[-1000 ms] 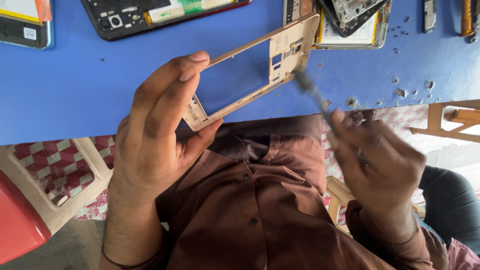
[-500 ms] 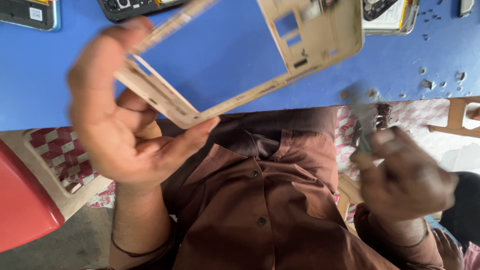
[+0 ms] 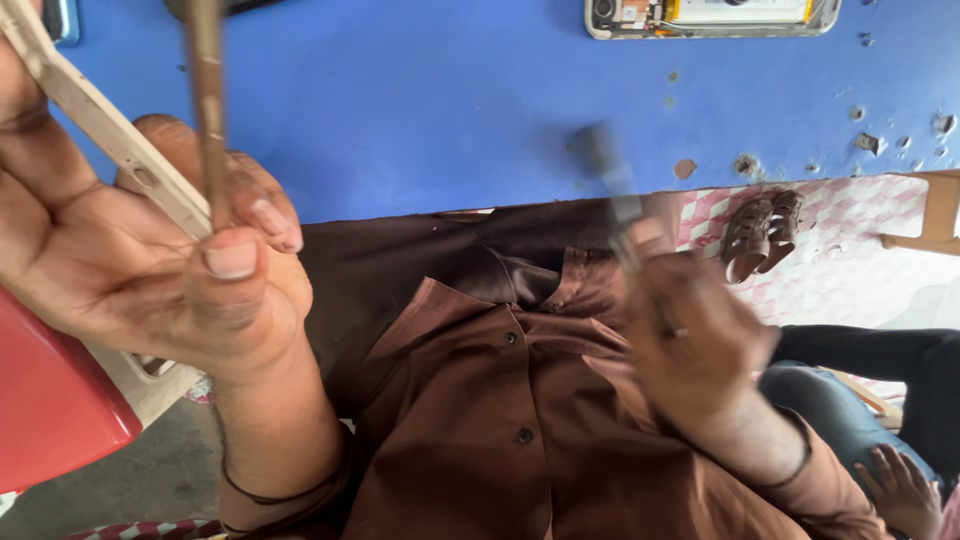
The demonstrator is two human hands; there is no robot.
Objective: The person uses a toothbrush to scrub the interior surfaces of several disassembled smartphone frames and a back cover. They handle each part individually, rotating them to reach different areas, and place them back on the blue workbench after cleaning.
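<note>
Blue table surface (image 3: pixel 430 110): extends beyond both hands, pitted at its far right. Opened white-framed phone body (image 3: pixel 712 17): lies on it, above the right hand. Brown buttoned shirt (image 3: pixel 480 400): between the hands. Brown sandals (image 3: pixel 762 232): right of the right hand, on pink checked flooring (image 3: pixel 850 260). Red plastic seat (image 3: pixel 50 410): below the left hand.

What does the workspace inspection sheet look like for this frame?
Surface: blue table, chipped and pitted at the right.
Job's things: beige phone frame in left hand; blurred slim tool in right hand.
Clutter: opened phone at the far edge; small bits at the right.
Grips: both hands closed on their items.
Cables: nothing seen.
Surroundings: red chair at left, sandals on patterned floor, another person's hand at lower right.
</note>
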